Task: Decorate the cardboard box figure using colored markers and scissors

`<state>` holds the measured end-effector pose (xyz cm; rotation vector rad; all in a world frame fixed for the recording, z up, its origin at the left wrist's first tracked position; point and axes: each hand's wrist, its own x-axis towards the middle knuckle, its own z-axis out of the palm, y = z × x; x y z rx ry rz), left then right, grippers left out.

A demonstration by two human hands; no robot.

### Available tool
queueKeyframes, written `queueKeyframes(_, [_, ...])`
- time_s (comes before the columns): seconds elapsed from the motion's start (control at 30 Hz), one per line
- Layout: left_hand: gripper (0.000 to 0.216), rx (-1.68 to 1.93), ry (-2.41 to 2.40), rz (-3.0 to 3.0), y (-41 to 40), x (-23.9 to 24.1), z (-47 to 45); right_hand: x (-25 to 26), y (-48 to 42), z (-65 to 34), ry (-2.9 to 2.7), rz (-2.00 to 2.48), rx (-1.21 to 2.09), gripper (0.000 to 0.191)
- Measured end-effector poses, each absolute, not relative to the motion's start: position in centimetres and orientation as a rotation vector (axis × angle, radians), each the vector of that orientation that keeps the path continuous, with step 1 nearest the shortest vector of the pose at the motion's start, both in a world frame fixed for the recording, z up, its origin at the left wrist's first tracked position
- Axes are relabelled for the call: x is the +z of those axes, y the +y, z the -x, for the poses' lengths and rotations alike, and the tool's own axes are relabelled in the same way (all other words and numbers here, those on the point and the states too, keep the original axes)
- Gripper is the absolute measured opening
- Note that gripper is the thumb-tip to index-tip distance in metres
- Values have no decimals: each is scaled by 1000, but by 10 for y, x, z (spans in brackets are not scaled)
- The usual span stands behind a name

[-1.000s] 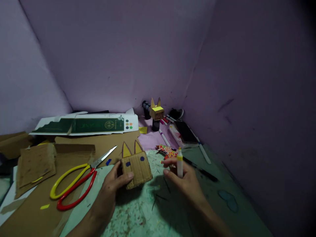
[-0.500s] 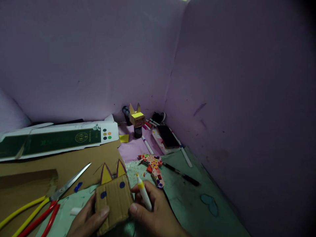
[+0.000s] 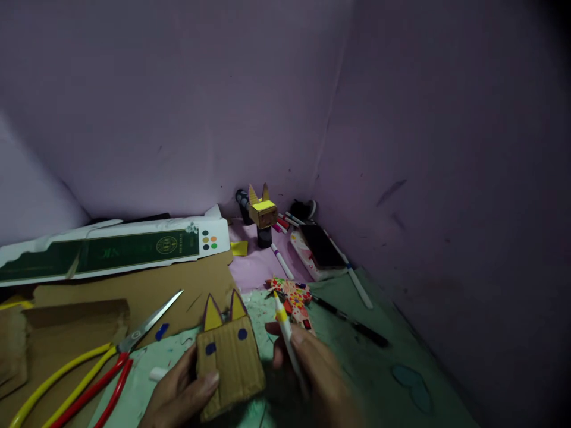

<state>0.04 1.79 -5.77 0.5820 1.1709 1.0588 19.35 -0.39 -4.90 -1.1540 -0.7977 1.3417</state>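
While my left hand grips the cardboard cat face, ears and eyes done, my right hand holds a yellow marker; mouth undrawn.

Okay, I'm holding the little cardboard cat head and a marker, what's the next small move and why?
Probably bring the marker in your right hand down and left to the cardboard face. Your left hand already steadies it, the tip points up and away from it, and below the two blue eyes the cardboard looks bare.
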Motion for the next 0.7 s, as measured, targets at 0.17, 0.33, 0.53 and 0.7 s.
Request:
queueKeyframes(0.17, [84,1034,1120,-678,17,-55,-2,-49,0,-200,-735,1010,1243,42])
queueKeyframes(0.33, [80,1031,1105,-713,17,-52,-3,-35,-2,-199,-742,750,1177,20])
queueKeyframes(0.53, [79,1032,1021,-706,17,-48,-7,-17,-10,-204,-816,503,1288,24])
queueKeyframes(0.7, [76,1054,998,-709,16,-48,-9,-23,-15,-202,-983,706,1059,28])
